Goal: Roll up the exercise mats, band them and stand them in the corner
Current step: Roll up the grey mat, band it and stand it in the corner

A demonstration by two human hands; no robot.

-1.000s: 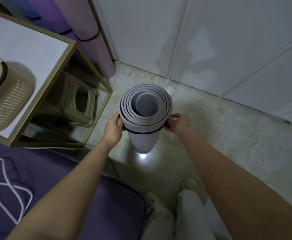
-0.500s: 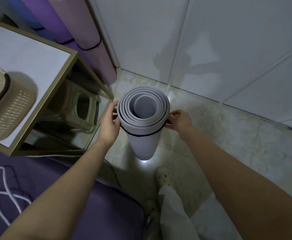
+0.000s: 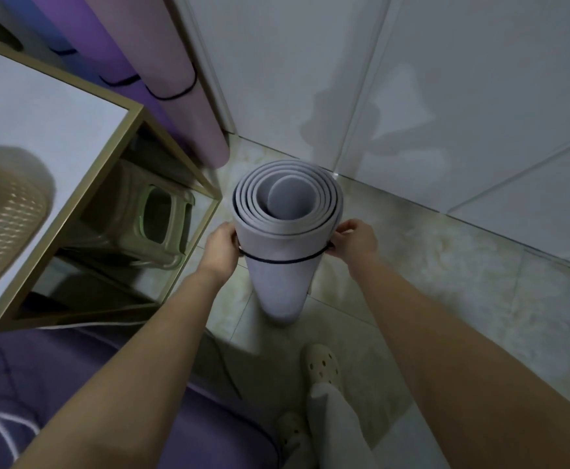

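Head view: left hand [image 3: 221, 247] and right hand [image 3: 354, 240] are clasping the banded mat [image 3: 280, 279] upright, likely needing nudging toward eleven o'clock's corner [image 3: 232, 132].

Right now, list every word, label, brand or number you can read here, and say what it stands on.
None. No readable text shows on the grey mat, its band, the pink mat, the side table, the basket or the stool.

Rolled mat [image 3: 281, 275] upright, table [image 3: 56, 106] to its left, wall [image 3: 310, 62] behind.
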